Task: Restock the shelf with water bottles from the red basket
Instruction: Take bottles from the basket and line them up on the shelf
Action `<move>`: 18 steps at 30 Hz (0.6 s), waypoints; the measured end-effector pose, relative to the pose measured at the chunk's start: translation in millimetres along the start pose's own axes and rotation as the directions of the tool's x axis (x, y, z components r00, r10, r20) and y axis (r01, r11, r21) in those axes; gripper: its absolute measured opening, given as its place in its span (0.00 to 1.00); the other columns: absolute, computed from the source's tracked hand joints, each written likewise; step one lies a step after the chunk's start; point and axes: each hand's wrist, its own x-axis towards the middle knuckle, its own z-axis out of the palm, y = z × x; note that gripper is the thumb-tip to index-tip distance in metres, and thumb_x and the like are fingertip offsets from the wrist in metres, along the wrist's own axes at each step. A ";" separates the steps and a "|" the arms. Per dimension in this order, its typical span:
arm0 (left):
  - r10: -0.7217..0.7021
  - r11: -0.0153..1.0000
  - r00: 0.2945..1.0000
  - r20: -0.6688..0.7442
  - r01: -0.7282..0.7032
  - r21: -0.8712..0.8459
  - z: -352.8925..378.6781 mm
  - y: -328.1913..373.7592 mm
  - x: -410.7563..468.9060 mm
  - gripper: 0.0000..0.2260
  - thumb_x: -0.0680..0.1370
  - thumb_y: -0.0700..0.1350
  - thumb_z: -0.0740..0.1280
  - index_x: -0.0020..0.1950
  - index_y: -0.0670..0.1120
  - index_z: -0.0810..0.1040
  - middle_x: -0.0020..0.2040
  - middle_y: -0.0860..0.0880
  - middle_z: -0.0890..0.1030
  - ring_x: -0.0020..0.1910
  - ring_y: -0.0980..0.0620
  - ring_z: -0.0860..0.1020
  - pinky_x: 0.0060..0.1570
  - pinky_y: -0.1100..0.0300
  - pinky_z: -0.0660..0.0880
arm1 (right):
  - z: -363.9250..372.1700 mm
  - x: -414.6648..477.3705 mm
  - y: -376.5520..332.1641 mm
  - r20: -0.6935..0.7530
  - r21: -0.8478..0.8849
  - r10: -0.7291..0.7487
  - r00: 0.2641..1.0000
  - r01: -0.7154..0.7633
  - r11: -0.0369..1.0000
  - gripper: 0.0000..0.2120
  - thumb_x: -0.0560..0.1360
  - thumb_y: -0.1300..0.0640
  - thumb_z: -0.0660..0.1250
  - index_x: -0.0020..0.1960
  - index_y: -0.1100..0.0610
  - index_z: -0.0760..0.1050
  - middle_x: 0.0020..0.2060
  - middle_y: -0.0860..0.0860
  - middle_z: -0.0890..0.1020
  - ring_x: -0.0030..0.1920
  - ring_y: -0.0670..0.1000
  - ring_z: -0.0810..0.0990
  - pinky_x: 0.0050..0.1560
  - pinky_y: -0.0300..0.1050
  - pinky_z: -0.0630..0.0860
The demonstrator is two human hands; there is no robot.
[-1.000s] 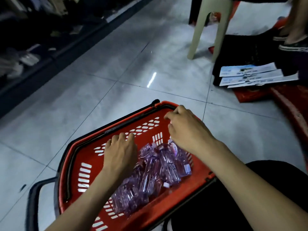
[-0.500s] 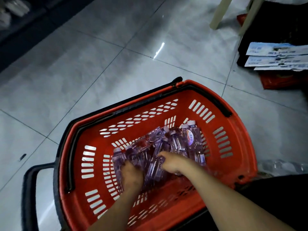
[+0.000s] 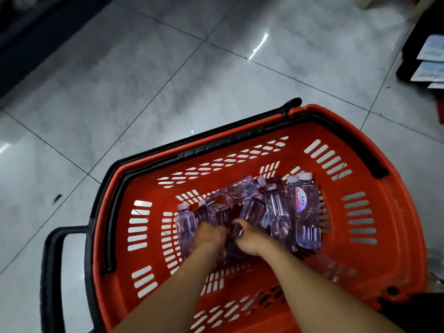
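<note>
The red basket point(image 3: 374, 219) with a black rim and handles stands on the tiled floor below me. Several small clear water bottles point(image 3: 306, 212) with white caps lie in a heap on its bottom. Both my hands are down inside the basket, side by side in the middle of the heap. My left hand point(image 3: 209, 234) has its fingers curled down round a bottle point(image 3: 219, 212). My right hand point(image 3: 247, 239) curls round another bottle point(image 3: 252, 210) just beside it. The fingertips are hidden among the bottles.
Grey glossy floor tiles point(image 3: 144, 92) spread to the left and ahead. A dark shelf base point(image 3: 26, 27) runs along the top left. At the right edge lie stacked packets point(image 3: 430, 66) on something dark. The basket's black pull handle point(image 3: 51, 272) sticks out at the lower left.
Both hands dropped from above the basket rim down into the bottle heap and closed on bottles. The view tilted down and moved nearer to the basket.
</note>
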 end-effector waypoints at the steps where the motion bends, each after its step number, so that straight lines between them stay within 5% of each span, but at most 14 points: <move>1: 0.009 1.000 1.000 0.009 -0.010 0.028 -0.5 2.9 1.3 0.14 0.76 0.43 0.66 0.58 0.37 0.80 0.57 0.36 0.82 0.57 0.38 0.80 0.57 0.53 0.77 | -0.2 -0.4 -0.2 -0.015 0.001 -0.006 1.000 0.006 1.000 0.23 0.80 0.50 0.61 0.74 0.44 0.61 0.57 0.54 0.78 0.43 0.50 0.76 0.36 0.38 0.67; 5: 0.042 0.987 0.999 0.020 -0.044 0.157 3.1 9.0 15.4 0.16 0.78 0.46 0.66 0.62 0.40 0.79 0.61 0.39 0.81 0.61 0.41 0.79 0.54 0.56 0.74 | 5.2 -0.4 4.9 -0.144 0.041 0.013 0.989 -0.007 0.999 0.14 0.77 0.44 0.65 0.59 0.46 0.68 0.55 0.51 0.79 0.47 0.53 0.76 0.43 0.42 0.70; 9: 0.041 0.960 0.998 -0.039 -0.028 0.280 8.1 -4.1 23.9 0.13 0.78 0.47 0.66 0.60 0.44 0.79 0.56 0.43 0.81 0.56 0.43 0.81 0.55 0.55 0.78 | 2.8 -11.9 10.5 -0.285 0.089 0.015 0.958 0.011 0.996 0.07 0.78 0.52 0.64 0.51 0.47 0.65 0.46 0.51 0.78 0.45 0.55 0.76 0.44 0.45 0.71; 14: 0.162 0.952 0.983 -0.088 -0.132 0.278 8.7 -15.9 28.4 0.09 0.77 0.47 0.68 0.51 0.42 0.81 0.48 0.44 0.84 0.45 0.44 0.83 0.44 0.56 0.80 | -22.9 -27.8 23.2 -0.085 0.330 0.083 0.993 -0.051 0.943 0.21 0.74 0.63 0.65 0.57 0.41 0.62 0.52 0.52 0.76 0.48 0.54 0.76 0.43 0.46 0.75; 16: 0.057 0.996 0.998 -0.011 -0.056 0.076 1.4 -13.0 21.4 0.08 0.74 0.46 0.73 0.47 0.41 0.82 0.41 0.43 0.84 0.36 0.46 0.83 0.36 0.56 0.80 | -36.4 -38.0 30.1 -0.040 0.407 0.078 0.996 -0.055 0.912 0.31 0.74 0.66 0.68 0.69 0.46 0.58 0.60 0.54 0.73 0.55 0.54 0.73 0.47 0.44 0.75; 18: -0.085 0.933 0.980 0.178 0.141 -0.332 -8.9 -9.3 8.4 0.05 0.74 0.40 0.73 0.47 0.39 0.82 0.34 0.42 0.84 0.27 0.47 0.82 0.29 0.57 0.79 | -45.1 -47.1 36.5 -0.059 0.431 0.075 0.995 -0.043 0.901 0.40 0.73 0.66 0.70 0.77 0.54 0.53 0.70 0.56 0.70 0.63 0.56 0.73 0.53 0.43 0.73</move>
